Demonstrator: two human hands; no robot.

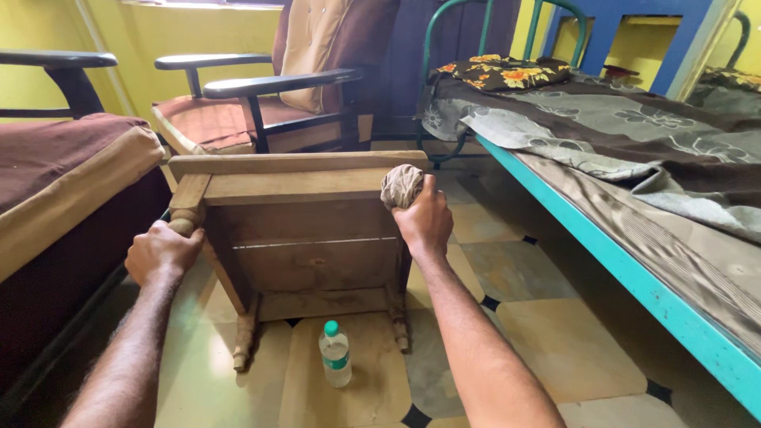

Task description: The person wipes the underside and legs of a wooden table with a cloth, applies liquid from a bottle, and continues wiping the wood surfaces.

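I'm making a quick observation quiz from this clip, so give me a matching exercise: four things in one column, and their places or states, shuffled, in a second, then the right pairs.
Things:
1. balled-up cloth
2. plastic bottle
3. floral pillow
4. left hand

Places or states:
A. standing upright on the tiled floor
B. gripping a leg of the tipped wooden table
C. pressed against the table's edge by the right hand
D. lying at the head of the bed

Pairs: 1-C, 2-A, 3-D, 4-B
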